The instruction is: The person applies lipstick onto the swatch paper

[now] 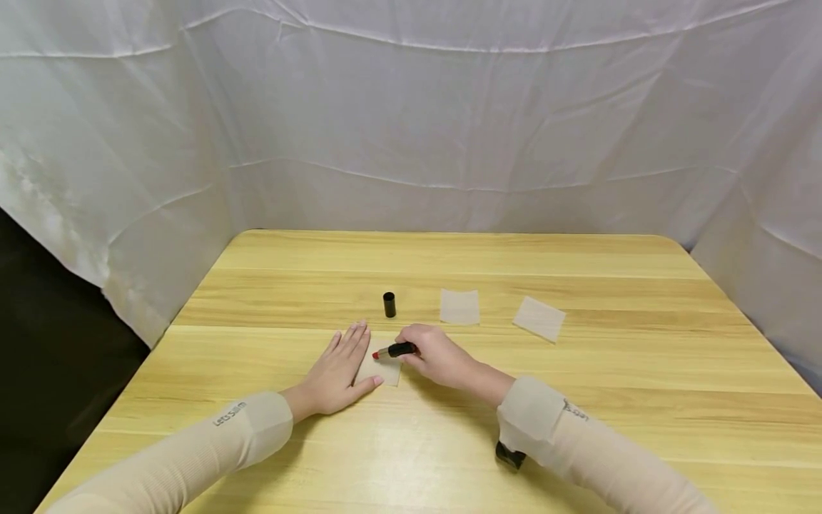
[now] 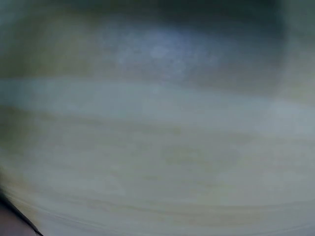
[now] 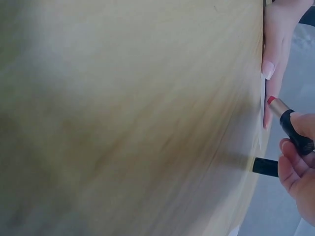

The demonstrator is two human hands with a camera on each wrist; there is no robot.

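Observation:
A red lipstick (image 1: 399,350) with a black base and metallic collar is gripped in my right hand (image 1: 439,355), its red tip pointing left over a small pale paper sheet (image 1: 389,371). In the right wrist view the lipstick (image 3: 285,118) sits between thumb and fingers. My left hand (image 1: 338,369) lies flat with straight fingers on the left part of that sheet, which it partly covers. Whether the tip touches the paper I cannot tell. Beyond the hands stands the black lipstick cap (image 1: 389,305). The left wrist view is blurred and shows mostly tabletop.
Two more pale paper sheets lie farther back: one sheet (image 1: 459,307) right of the cap, another sheet (image 1: 539,319) tilted at the right. A black object (image 1: 510,455) is partly under the right sleeve. White cloth (image 1: 449,121) hangs behind the wooden table (image 1: 610,414).

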